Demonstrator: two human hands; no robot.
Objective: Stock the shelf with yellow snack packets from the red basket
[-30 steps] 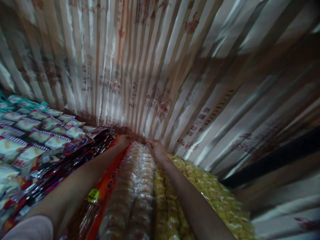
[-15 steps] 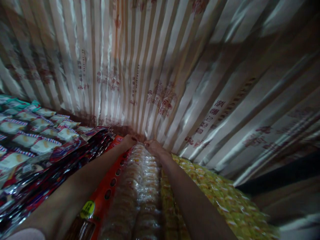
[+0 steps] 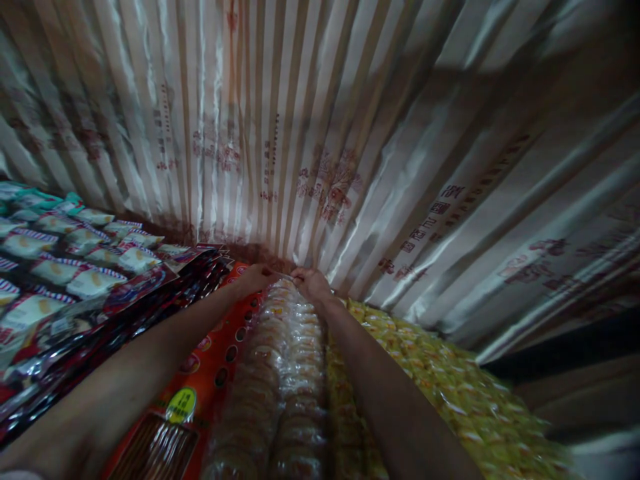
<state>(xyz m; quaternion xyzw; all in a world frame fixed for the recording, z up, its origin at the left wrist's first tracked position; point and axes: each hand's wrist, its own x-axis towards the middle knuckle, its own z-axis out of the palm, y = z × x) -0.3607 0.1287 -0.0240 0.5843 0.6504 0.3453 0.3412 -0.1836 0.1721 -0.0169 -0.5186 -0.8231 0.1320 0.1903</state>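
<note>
Both my arms reach far forward along a long clear bag of round biscuits (image 3: 285, 373). My left hand (image 3: 255, 275) and my right hand (image 3: 311, 281) meet at the bag's far top end, close to the striped satin cloth (image 3: 320, 133). Their fingers are pinched together on the clear plastic edge of the bag, which stretches between them as a thin bright strip. The fingertips are small and dim. An orange snack pack (image 3: 200, 373) lies just left of the bag, under my left forearm. Yellow wrapped sweets (image 3: 425, 373) lie to the right, under my right forearm.
White snack packets with red and blue stripes (image 3: 60, 267) lie in rows at the left, with dark red shiny packets (image 3: 125, 307) beside them. The cream and tan striped cloth with red print hangs behind everything. A dark shelf edge (image 3: 575, 347) shows at the right.
My hands have come closer together at the top of the biscuit bag and now pinch its plastic edge between them. The view has shifted slightly.
</note>
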